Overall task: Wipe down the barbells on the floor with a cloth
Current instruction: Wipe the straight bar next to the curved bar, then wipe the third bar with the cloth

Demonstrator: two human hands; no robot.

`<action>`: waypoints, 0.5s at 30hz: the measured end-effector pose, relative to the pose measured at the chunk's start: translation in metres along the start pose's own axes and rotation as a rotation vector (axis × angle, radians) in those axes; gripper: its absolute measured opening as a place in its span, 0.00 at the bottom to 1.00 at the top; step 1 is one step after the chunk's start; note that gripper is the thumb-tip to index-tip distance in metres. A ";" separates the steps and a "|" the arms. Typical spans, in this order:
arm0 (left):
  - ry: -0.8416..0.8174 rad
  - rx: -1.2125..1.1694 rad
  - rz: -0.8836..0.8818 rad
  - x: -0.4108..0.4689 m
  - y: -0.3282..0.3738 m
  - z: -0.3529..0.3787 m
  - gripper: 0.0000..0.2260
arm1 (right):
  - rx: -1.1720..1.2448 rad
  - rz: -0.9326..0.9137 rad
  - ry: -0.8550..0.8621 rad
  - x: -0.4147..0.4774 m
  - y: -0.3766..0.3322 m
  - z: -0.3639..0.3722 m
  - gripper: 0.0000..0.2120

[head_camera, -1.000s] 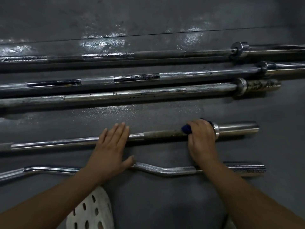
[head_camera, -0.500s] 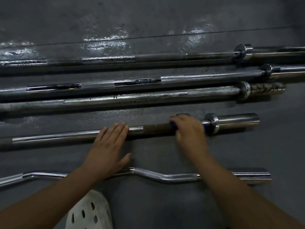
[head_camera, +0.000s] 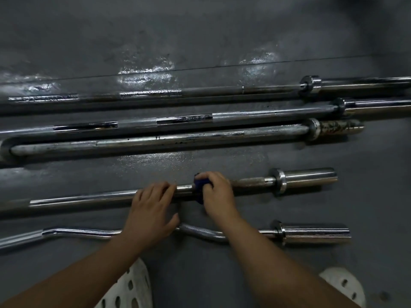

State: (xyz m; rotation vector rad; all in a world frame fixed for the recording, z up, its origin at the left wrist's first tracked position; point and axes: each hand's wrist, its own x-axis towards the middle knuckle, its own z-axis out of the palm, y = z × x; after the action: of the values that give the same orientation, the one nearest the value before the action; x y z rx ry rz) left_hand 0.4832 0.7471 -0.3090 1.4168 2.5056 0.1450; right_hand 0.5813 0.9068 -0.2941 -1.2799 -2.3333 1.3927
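Five barbells [head_camera: 89, 197], one cloth [head_camera: 200, 185], two hands [head_camera: 219, 195]

Both forearms are bare, with no sleeves, watch or bands showing anywhere along them. The left hand [head_camera: 151, 215] and the right hand [head_camera: 216, 196] wear no gloves and no rings that can be made out. On the feet are white clog-style shoes pierced with oval holes: the left shoe [head_camera: 131, 287] and the right shoe [head_camera: 344, 285].

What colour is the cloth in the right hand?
Dark blue cloth, bunched under the right hand on the straight barbell; head view.
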 end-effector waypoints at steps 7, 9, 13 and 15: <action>-0.010 0.002 0.018 -0.020 0.005 -0.041 0.30 | 0.318 0.107 0.057 -0.031 -0.022 -0.068 0.18; 0.068 0.038 0.032 -0.019 0.016 -0.065 0.33 | 0.277 0.019 0.124 -0.042 -0.022 -0.086 0.18; 0.191 0.103 0.084 -0.016 0.067 -0.122 0.35 | 0.089 -0.226 0.221 -0.066 -0.034 -0.129 0.17; 0.241 0.131 0.110 -0.021 0.094 -0.146 0.35 | 0.103 -0.308 0.227 -0.080 -0.046 -0.157 0.18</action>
State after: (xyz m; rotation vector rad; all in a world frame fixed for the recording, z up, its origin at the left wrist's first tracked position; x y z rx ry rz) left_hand 0.5317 0.7845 -0.1450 1.6819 2.6712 0.1861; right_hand 0.6828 0.9424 -0.1476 -0.9455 -2.1627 1.1849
